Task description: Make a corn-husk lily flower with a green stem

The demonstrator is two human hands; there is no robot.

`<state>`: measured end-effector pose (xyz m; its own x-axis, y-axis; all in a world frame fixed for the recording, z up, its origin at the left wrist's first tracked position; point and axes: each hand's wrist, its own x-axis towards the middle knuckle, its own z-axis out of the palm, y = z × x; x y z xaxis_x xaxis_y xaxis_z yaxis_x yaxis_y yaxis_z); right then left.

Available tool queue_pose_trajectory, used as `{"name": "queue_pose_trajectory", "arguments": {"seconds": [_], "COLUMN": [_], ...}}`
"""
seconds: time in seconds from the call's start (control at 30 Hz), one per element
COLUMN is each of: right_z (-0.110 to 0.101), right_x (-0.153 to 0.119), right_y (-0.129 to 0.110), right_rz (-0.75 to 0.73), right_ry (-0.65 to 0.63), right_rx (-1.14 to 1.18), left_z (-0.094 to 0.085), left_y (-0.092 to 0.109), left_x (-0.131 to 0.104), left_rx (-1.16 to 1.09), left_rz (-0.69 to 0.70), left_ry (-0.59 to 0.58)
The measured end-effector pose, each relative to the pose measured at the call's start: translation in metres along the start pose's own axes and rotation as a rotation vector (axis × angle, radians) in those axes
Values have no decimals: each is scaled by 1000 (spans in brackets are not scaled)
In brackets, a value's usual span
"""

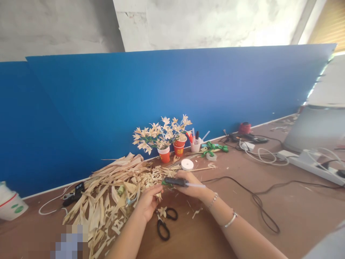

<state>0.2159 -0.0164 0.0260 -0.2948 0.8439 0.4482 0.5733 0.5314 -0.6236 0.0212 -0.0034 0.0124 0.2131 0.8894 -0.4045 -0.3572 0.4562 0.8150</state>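
My right hand (192,187) is closed around a dark glue gun (176,182), with a translucent glue stick (196,185) poking out of its back end. The gun's front points left, toward my left hand (148,202). The fingers of that hand pinch a small husk flower (159,196), whose pale petals hang below them. A bit of green (165,183) shows at the fingertips, partly hidden by the gun. Just beneath my hands, black-handled scissors (163,230) lie on the brown table (199,237). Another pale husk flower (162,211) rests on the scissors.
Dried husks (107,196) and scraps spread on the left. Behind stand finished flowers (153,133) in red cups (164,155), a pen cup (195,146), a white tape roll (187,164) and green ribbon pieces (214,146). A black cord (250,192) and power strip (315,165) lie right.
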Motion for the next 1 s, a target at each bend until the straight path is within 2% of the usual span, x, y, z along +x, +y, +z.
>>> {"name": "queue_pose_trajectory", "arguments": {"seconds": [0.13,0.33,0.5,0.63,0.73,0.8,0.9,1.0], "right_z": [-2,-1,0,-8,-15,-17,-19,-22], "right_x": [0,0,-1,-2,-2,-1,-1,-4], "right_y": [-1,-3,9,14,9,6,7,10], "right_rz": [17,-10,44,131,85,63,121,235], "right_ry": [23,-10,102,159,116,79,66,101], "right_rx": [12,9,-59,-153,-135,-53,21,-26], "left_z": [-1,0,0,-1,-2,-2,-1,0], "left_y": [0,0,1,2,1,0,0,3], "left_x": [0,1,0,-2,-1,-1,-2,-3], "left_rx": [9,17,130,387,634,723,740,603], "left_rz": [-2,4,41,198,348,388,407,453], "left_ry": [10,-10,26,23,25,10,-51,-43]}}
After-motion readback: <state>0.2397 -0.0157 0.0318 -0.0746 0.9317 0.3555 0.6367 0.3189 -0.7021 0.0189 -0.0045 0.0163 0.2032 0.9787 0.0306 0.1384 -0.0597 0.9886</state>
